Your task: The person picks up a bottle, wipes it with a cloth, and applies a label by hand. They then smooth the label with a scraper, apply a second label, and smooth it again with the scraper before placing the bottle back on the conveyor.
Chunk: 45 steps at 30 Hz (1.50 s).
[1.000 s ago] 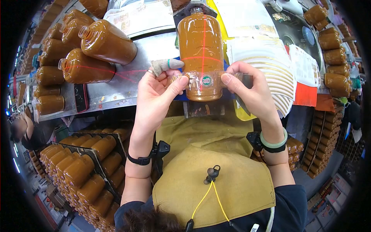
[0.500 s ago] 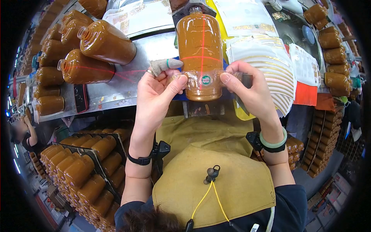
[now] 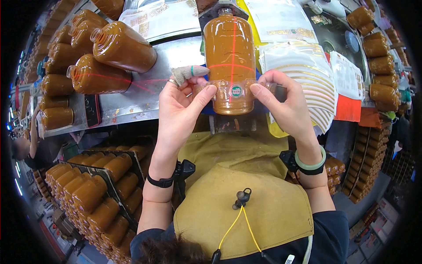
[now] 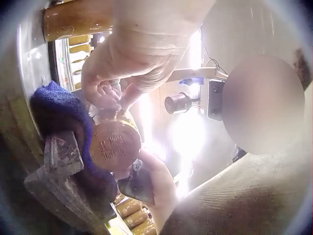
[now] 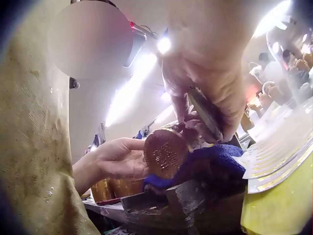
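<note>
A glossy brown bottle (image 3: 228, 44) lies with its neck pointing away and its base towards me, red laser lines crossing it. Around its lower part runs a clear decal strip (image 3: 223, 91) with a round green emblem. My left hand (image 3: 178, 105) pinches the strip's left end between thumb and fingers; a knitted cover (image 3: 187, 74) sits on one finger. The strip's right end is pinched by my right hand (image 3: 290, 105). A dark flat blade-like piece (image 5: 205, 115) is tucked in that right palm. Under the bottle is a blue cloth (image 5: 215, 161).
Several brown bottles (image 3: 123, 46) stand at the left of the metal table (image 3: 171, 57), near a dark phone-like object (image 3: 92, 110). White decal sheets (image 3: 299, 66) lie right of the bottle. Racks of brown bottles (image 3: 92, 189) fill the lower left.
Both hands keep their pinch on the strip, with only a slight shift. The dark piece under the right hand shows less in the head view. A background person's arm has moved.
</note>
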{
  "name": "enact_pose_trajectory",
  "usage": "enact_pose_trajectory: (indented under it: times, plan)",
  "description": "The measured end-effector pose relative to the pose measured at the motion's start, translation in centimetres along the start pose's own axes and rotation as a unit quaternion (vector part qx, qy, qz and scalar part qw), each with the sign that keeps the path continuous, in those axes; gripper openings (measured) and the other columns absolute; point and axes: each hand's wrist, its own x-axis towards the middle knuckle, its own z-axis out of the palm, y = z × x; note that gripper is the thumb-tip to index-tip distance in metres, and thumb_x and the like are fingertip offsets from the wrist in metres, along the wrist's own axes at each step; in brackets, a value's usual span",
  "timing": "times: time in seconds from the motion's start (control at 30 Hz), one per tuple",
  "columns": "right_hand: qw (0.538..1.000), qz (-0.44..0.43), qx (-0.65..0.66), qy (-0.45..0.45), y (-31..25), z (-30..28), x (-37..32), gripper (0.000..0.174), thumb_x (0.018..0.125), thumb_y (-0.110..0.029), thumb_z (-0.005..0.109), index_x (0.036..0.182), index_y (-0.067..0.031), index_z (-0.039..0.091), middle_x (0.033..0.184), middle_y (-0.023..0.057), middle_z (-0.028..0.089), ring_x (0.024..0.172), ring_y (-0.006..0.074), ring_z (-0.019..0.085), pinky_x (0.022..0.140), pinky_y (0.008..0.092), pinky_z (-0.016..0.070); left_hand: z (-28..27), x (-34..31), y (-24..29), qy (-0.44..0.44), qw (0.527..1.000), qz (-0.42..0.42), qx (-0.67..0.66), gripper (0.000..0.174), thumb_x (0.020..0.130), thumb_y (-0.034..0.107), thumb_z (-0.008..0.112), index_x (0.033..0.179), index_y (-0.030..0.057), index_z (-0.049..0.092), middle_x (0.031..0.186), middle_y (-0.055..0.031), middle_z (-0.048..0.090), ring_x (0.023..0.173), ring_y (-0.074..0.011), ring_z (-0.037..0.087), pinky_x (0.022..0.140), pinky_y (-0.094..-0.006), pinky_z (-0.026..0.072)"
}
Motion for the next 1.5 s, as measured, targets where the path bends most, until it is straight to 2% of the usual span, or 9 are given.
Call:
enact_pose_trajectory:
  times: [0.33,0.57,0.97,1.07,1.27,1.37,1.4,1.47,1.5]
  plan:
    - [0.995,0.054,0.088,-0.016,1.2,-0.8,0.0,0.017,0.093,-0.012,0.071,0.105,0.0002,0.069,0.094,0.0032,0.070,0.091,0.0091,0.062,0.086,0.0262,0.0498,-0.8,0.0,-0.4,0.004,1.000,-0.018,-0.008,0.037,0.095,-0.004,0.067,0.130,-0.0015,0.056,0.109,-0.0047,0.059,0.104,-0.0121,0.059,0.096,-0.0302,0.0533]
    - [0.997,0.031,0.071,-0.020,1.1,-1.1,0.1,0.017,0.093,-0.012,0.071,0.106,-0.0008,0.070,0.097,0.0029,0.071,0.094,0.0110,0.063,0.090,0.0278,0.0488,-1.0,0.0,-1.1,0.010,1.000,-0.023,-0.018,0.038,0.095,-0.005,0.065,0.132,-0.0017,0.055,0.113,-0.0060,0.060,0.103,-0.0134,0.060,0.097,-0.0323,0.0532]
    - [0.995,0.021,0.093,-0.019,1.5,-0.7,0.2,0.017,0.092,-0.012,0.073,0.105,-0.0015,0.070,0.097,0.0007,0.069,0.093,0.0082,0.061,0.088,0.0260,0.0491,-1.0,0.1,-0.9,0.017,0.999,-0.037,-0.017,0.038,0.097,-0.004,0.064,0.133,-0.0010,0.054,0.112,-0.0062,0.060,0.101,-0.0135,0.060,0.097,-0.0320,0.0529]
    - [0.995,0.024,0.090,-0.016,1.3,-0.7,0.1,0.017,0.092,-0.012,0.073,0.105,-0.0015,0.070,0.097,0.0005,0.069,0.093,0.0080,0.061,0.087,0.0260,0.0493,-1.3,0.1,-1.0,0.005,0.999,-0.037,0.006,0.036,0.098,-0.003,0.063,0.132,-0.0011,0.054,0.110,-0.0056,0.061,0.099,-0.0127,0.061,0.094,-0.0304,0.0530]
    - [0.993,0.027,0.112,-0.005,0.1,-0.9,-0.4,0.014,0.091,-0.010,0.074,0.102,-0.0010,0.070,0.094,0.0002,0.070,0.093,0.0077,0.061,0.087,0.0259,0.0494,-1.4,0.0,-0.6,-0.016,0.998,-0.011,-0.051,0.033,0.100,-0.001,0.062,0.132,-0.0011,0.056,0.106,-0.0052,0.063,0.096,-0.0112,0.060,0.087,-0.0291,0.0513]
    - [0.993,0.016,0.113,0.007,0.2,-0.8,-0.5,0.013,0.091,-0.008,0.074,0.101,-0.0006,0.070,0.093,0.0004,0.070,0.092,0.0081,0.061,0.087,0.0258,0.0493,-1.2,0.2,0.6,0.002,0.983,-0.081,-0.165,0.027,0.100,0.002,0.062,0.126,0.0003,0.056,0.104,-0.0068,0.062,0.093,-0.0132,0.058,0.083,-0.0292,0.0476]
    - [0.995,0.009,0.098,0.015,0.3,-0.7,-0.5,0.013,0.091,-0.008,0.074,0.101,-0.0005,0.070,0.093,0.0005,0.070,0.091,0.0084,0.062,0.087,0.0258,0.0493,-1.2,0.2,0.3,0.002,0.983,-0.081,-0.165,0.027,0.100,0.002,0.062,0.126,0.0003,0.056,0.104,-0.0068,0.062,0.093,-0.0132,0.058,0.083,-0.0292,0.0476]
    - [0.995,0.010,0.097,0.014,0.3,-0.7,-0.4,0.013,0.091,-0.008,0.074,0.101,-0.0006,0.070,0.094,0.0007,0.070,0.091,0.0086,0.062,0.087,0.0258,0.0492,-1.1,0.1,-0.6,0.009,0.999,-0.031,-0.035,0.028,0.099,0.001,0.064,0.126,0.0005,0.056,0.102,-0.0062,0.062,0.091,-0.0128,0.059,0.080,-0.0287,0.0485]
    - [0.995,0.012,0.096,0.013,0.3,-0.7,-0.4,0.013,0.091,-0.008,0.073,0.101,-0.0006,0.070,0.094,0.0008,0.070,0.091,0.0088,0.062,0.087,0.0258,0.0492,-1.1,0.2,-0.6,0.009,0.999,-0.026,-0.023,0.031,0.097,-0.001,0.067,0.126,0.0009,0.057,0.100,-0.0050,0.063,0.088,-0.0119,0.060,0.078,-0.0271,0.0488]
